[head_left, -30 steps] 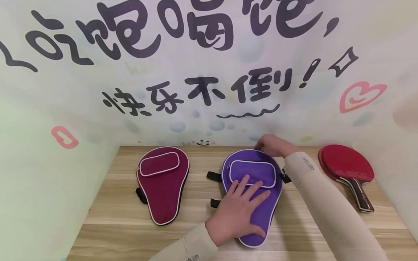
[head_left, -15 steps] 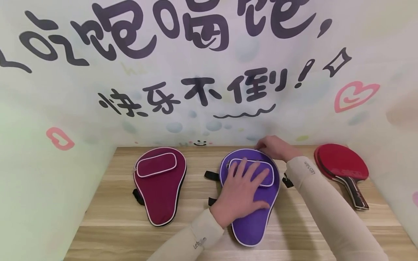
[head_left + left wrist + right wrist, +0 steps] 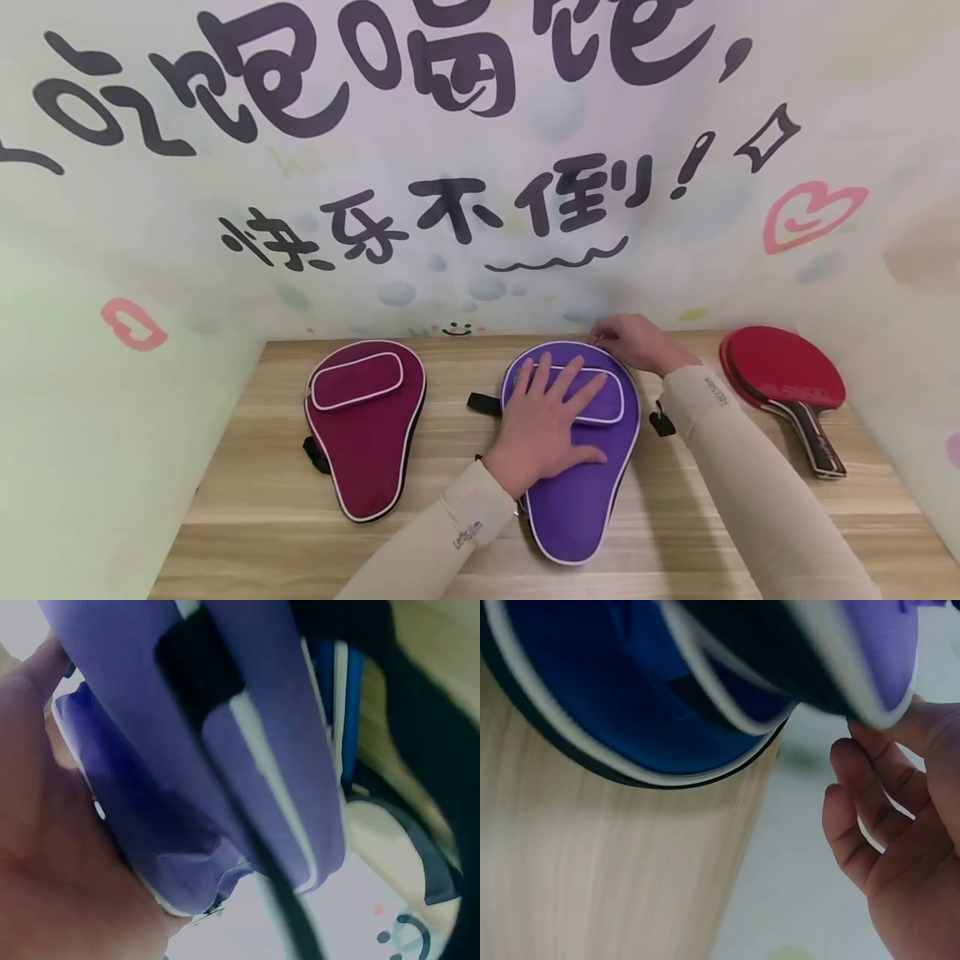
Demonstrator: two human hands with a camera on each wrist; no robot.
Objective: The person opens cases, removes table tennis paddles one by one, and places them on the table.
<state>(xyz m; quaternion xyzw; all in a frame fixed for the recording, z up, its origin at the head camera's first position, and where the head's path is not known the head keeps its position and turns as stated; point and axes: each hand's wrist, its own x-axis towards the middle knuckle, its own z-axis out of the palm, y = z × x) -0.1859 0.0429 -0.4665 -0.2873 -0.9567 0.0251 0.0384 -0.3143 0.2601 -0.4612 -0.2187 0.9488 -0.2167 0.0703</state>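
A purple table tennis paddle case with white piping and a front pocket lies on the table. My left hand rests on it with spread, straight fingers, partly covering the pocket. At its rounded far edge, my right hand pinches with thumb and forefinger; what exactly lies between the fingertips is hidden. In the right wrist view, the thumb and forefinger of my right hand meet at the purple case's edge. A blue, white-piped piece shows there beside it; whether it belongs to the same case I cannot tell.
A maroon paddle case lies to the left on the wooden table. Red paddles, seemingly stacked, lie at the right. Black straps stick out beside the purple case. A printed white wall stands directly behind.
My left hand has slid up the purple case from its lower part onto the pocket. The right hand stays at the far edge with little movement. The view has shifted slightly.
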